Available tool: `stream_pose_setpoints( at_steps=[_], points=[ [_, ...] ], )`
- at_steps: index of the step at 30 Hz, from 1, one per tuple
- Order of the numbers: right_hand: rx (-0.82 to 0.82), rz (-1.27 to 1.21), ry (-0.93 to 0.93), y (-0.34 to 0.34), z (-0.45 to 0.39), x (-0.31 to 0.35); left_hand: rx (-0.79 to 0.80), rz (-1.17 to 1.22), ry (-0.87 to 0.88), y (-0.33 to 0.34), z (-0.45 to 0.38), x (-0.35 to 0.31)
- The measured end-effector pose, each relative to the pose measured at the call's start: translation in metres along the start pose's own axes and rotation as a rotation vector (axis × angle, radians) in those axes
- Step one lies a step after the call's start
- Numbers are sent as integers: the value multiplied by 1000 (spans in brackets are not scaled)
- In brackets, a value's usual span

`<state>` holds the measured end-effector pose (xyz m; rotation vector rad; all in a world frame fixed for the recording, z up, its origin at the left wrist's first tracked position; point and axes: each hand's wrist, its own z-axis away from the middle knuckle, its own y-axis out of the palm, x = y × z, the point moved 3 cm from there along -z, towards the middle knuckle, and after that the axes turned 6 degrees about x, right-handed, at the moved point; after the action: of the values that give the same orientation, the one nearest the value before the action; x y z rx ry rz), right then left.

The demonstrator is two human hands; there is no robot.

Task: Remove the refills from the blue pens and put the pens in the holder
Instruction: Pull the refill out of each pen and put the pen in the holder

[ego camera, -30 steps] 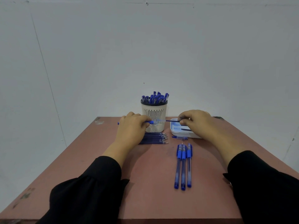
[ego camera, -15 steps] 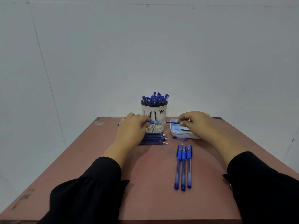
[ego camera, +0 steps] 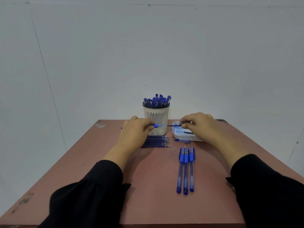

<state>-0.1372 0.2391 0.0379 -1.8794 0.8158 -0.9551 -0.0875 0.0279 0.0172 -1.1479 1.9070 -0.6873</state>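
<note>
Take the white slotted holder [ego camera: 156,120] at the far middle of the reddish table [ego camera: 148,186] as your landmark. It stands upright and is crowded with blue pens [ego camera: 157,100], their ends poking above its dark rim.

Your left hand [ego camera: 134,134] is raised just in front of the holder and to its left, with fingers curled round a blue pen [ego camera: 155,125] that lies level across the holder's face. The pen's far end [ego camera: 121,127] peeps out on the left side of that hand. Your right hand [ego camera: 199,127] is to the right of the holder, thumb and forefinger pinching the dark refill [ego camera: 174,125] that sticks out of the pen's tip end. So both hands are closed, one on the pen barrel and one on the refill, which spans the gap between them.

On the table just in front of the holder, partly under your left hand, a row of loose refills [ego camera: 156,142] lies side by side with metal tips pointing right. To the holder's right, beneath your right hand, sits a shallow white tray [ego camera: 179,135]; what it holds is too small to make out. A small blue and clear pen part [ego camera: 182,141] lies just in front of the tray. Nearer to you, in front and right of the holder, three blue pens [ego camera: 185,170] lie close together, pointing lengthwise toward you. Black sleeves [ego camera: 92,195] cover both arms.
</note>
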Motion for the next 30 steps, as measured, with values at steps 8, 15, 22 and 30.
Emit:
stream_pose_setpoints(
  at_steps=[8, 15, 22, 30],
  points=[
    [110, -510, -93, 18, 9, 30, 18, 26, 150, 8, 3, -12],
    [27, -445, -33, 5, 6, 8, -15, 5, 79, 5, 1, -10],
    [108, -409, -61, 11, 5, 19, 4, -14, 144, 7, 3, -16],
    [234, 60, 120, -6, 14, 0, -19, -6, 68, 3, 3, -13]
  ],
)
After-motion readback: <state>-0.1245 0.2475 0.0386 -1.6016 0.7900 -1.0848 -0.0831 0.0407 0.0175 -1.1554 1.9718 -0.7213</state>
